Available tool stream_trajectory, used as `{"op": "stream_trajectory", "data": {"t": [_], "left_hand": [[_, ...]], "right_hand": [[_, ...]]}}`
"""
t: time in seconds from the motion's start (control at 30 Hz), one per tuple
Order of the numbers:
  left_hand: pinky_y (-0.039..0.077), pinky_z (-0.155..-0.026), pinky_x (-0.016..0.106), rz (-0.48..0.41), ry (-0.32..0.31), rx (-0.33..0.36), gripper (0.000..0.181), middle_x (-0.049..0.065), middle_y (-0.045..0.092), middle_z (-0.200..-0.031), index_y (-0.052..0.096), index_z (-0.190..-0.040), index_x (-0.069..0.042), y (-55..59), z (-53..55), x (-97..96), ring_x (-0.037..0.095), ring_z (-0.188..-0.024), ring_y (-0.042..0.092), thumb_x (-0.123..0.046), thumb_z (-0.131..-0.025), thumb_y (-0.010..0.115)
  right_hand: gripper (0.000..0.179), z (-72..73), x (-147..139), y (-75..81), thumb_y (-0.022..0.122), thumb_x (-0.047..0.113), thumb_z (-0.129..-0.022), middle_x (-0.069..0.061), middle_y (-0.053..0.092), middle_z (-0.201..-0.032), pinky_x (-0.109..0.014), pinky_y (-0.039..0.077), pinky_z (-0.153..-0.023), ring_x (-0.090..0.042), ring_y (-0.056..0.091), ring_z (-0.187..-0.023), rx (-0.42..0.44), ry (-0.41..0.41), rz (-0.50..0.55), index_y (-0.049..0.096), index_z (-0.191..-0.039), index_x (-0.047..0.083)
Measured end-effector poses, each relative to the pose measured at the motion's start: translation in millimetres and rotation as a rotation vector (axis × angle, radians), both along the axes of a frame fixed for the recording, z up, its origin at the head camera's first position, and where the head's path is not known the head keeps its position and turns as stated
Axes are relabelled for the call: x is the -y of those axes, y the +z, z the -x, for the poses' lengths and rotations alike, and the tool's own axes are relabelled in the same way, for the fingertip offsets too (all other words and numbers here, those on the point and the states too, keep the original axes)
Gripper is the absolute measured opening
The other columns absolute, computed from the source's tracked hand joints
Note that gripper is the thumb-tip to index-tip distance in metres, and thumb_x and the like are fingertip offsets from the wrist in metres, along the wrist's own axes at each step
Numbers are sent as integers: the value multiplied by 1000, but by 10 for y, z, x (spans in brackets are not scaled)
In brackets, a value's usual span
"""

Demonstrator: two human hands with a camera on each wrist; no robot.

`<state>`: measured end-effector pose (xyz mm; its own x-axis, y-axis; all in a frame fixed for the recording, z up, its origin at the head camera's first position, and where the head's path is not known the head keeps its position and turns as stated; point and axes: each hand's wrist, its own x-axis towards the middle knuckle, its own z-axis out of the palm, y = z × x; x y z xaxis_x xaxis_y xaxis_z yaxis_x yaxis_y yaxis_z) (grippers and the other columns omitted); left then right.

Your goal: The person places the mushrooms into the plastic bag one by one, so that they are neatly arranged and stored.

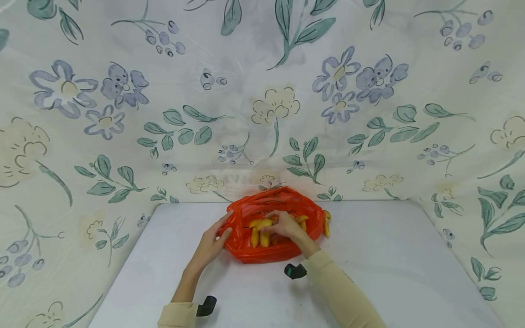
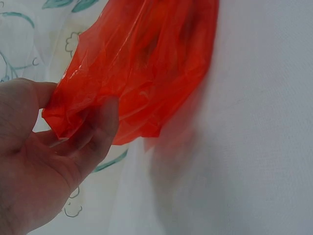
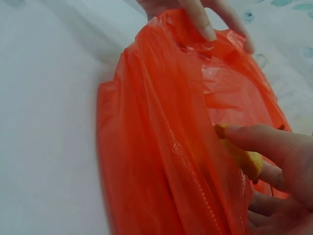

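Observation:
A red plastic bag [image 1: 262,256] lies with its mouth open toward me, several yellow mushroom-shaped pieces [image 1: 265,232] inside it. My left hand [image 1: 211,243] is at the bag's left side; in the left wrist view its thumb and fingers grip the thin plastic edge [image 2: 73,105]. Reaching into the bag's mouth is my right hand [image 1: 285,224]. The right wrist view has a yellow mushroom-shaped piece [image 3: 244,159] pinched between that hand's thumb and fingers, partly hidden behind the red plastic.
Beside the bag's right edge, another yellow mushroom-shaped piece [image 1: 326,223] lies on the white table [image 1: 381,269]. A floral cloth [image 1: 262,91] rises behind the table and along both sides. Black wrist-worn devices [image 1: 295,271] stick out near the sleeves.

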<state>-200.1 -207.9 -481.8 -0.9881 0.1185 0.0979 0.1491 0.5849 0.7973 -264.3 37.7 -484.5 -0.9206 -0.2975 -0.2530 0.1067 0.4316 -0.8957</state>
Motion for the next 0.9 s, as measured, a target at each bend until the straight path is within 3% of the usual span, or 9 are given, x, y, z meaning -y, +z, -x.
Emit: {"op": "stream_trajectory", "data": {"t": [0.53, 0.9], "left_hand": [[60, -83, 30, -18, -1, 14, 54, 8, 44, -153, 38, -150, -35, 14, -10, 0, 29, -117, 59, -21, -101, 54], [60, -84, 31, -14, 2, 8, 53, 8, 45, -153, 38, -150, -35, 14, -8, 7, 29, -117, 59, -22, -101, 54]], "right_hand": [[46, -17, -46, 10, 80, 23, -82, -10, 69, -107, -32, 61, -77, -18, 70, -82, 4, 24, 15, 61, -122, 9], [41, 7, -83, -23, 78, 21, -84, -10, 74, -99, -32, 61, -78, -21, 74, -84, 26, 28, 54, 62, -121, 8]]}}
